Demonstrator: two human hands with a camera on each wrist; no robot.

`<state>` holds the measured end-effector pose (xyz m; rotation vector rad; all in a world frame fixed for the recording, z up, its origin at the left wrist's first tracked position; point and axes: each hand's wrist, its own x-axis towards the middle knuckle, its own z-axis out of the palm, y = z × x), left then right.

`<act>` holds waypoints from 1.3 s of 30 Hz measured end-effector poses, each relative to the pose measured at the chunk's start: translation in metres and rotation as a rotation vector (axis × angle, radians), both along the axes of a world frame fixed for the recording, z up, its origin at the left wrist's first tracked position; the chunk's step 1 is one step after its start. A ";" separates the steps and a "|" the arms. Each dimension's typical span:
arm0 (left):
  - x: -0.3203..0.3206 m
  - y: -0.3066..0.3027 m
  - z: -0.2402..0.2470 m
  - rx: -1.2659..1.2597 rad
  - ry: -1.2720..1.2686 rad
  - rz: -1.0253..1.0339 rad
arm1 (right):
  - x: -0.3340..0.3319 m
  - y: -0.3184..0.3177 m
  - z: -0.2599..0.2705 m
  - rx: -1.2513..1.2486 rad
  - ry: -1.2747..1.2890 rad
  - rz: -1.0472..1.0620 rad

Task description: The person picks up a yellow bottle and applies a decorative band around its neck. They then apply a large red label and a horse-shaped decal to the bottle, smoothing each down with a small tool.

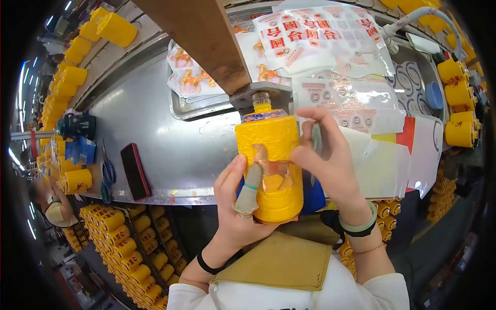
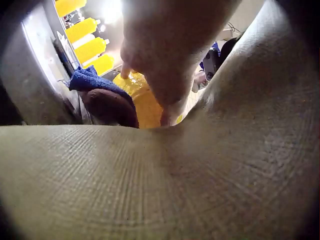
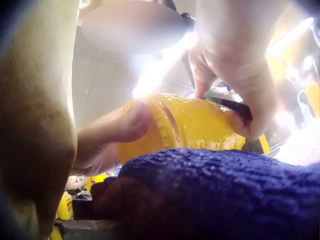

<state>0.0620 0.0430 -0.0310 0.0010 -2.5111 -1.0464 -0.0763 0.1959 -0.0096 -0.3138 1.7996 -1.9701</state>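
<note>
A yellow bottle with an embossed surface, a golden horse decal and a clear glass neck lies in front of me, its neck at the grey block under a wooden post. My left hand holds it from the left and below, a grey finger cot with a teal band on the thumb lying over the decal. At the bottle's upper right side, my right hand has bent fingers around a small dark-and-green piece; I cannot tell what it is. Blue cloth lies below the bottle.
Transparent decal sheets with red characters lie at the back right, above more sheets. Horse decals rest over a metal tray. A phone and scissors lie left. Yellow bottles line both sides.
</note>
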 end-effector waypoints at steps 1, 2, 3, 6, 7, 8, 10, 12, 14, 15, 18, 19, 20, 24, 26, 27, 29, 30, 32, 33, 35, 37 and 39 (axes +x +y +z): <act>0.001 -0.001 -0.002 0.048 -0.013 -0.005 | -0.001 0.002 0.000 -0.110 -0.121 -0.030; 0.002 -0.002 -0.002 0.096 -0.027 -0.009 | -0.003 0.007 -0.002 -0.099 -0.076 -0.042; 0.002 -0.003 -0.002 0.095 -0.030 -0.013 | -0.003 0.008 -0.001 -0.100 -0.078 -0.046; 0.002 -0.005 -0.002 0.146 -0.036 -0.045 | 0.000 0.011 0.003 -0.052 -0.117 -0.070; 0.003 -0.005 -0.003 0.145 -0.038 -0.047 | 0.002 0.012 0.003 -0.045 -0.137 -0.046; 0.004 -0.005 -0.004 0.142 -0.040 -0.047 | 0.004 0.012 0.002 -0.039 -0.158 -0.021; 0.004 -0.004 -0.003 0.174 -0.049 -0.042 | 0.008 0.010 -0.006 -0.005 -0.107 -0.001; 0.004 -0.003 0.001 0.207 -0.057 -0.037 | 0.012 0.005 -0.009 0.002 -0.024 0.015; 0.005 -0.002 0.009 0.207 -0.131 -0.047 | 0.014 0.003 -0.007 -0.031 -0.052 0.013; 0.005 -0.002 0.012 0.206 -0.131 -0.046 | 0.014 0.002 -0.007 -0.065 -0.080 0.012; 0.002 0.002 0.023 -0.006 -0.180 -0.063 | 0.013 0.006 -0.008 -0.120 -0.195 -0.011; -0.002 0.004 0.030 -0.109 -0.175 -0.059 | 0.013 0.005 -0.008 -0.119 -0.196 -0.009; -0.005 0.006 0.033 -0.212 -0.168 -0.057 | 0.014 0.004 -0.007 -0.177 -0.244 -0.036; -0.001 0.013 0.015 -0.059 -0.141 -0.008 | 0.014 0.008 -0.003 -0.108 -0.182 -0.002; 0.002 0.013 0.008 0.035 -0.106 0.042 | 0.014 0.007 -0.006 -0.024 -0.099 0.012; 0.002 0.013 0.008 0.036 -0.106 0.040 | 0.014 0.006 -0.007 0.059 -0.018 0.031; 0.001 0.013 0.008 0.067 -0.084 0.034 | 0.014 0.001 -0.009 0.035 -0.017 0.016; 0.001 0.013 0.007 0.066 -0.085 0.035 | 0.014 -0.001 -0.010 0.011 -0.016 0.003; 0.001 0.013 0.006 0.102 -0.082 0.041 | 0.013 -0.001 -0.006 -0.006 -0.045 0.014; 0.002 0.013 0.006 0.102 -0.082 0.043 | 0.013 -0.001 -0.004 -0.021 -0.073 0.022; 0.002 0.012 0.008 -0.001 -0.088 0.032 | 0.013 -0.001 -0.005 -0.006 -0.086 0.019; -0.001 0.012 0.012 -0.043 -0.086 0.020 | 0.014 -0.002 -0.005 0.008 -0.098 0.015; -0.001 0.012 0.013 -0.088 -0.083 0.009 | 0.014 -0.002 -0.004 0.019 -0.071 0.014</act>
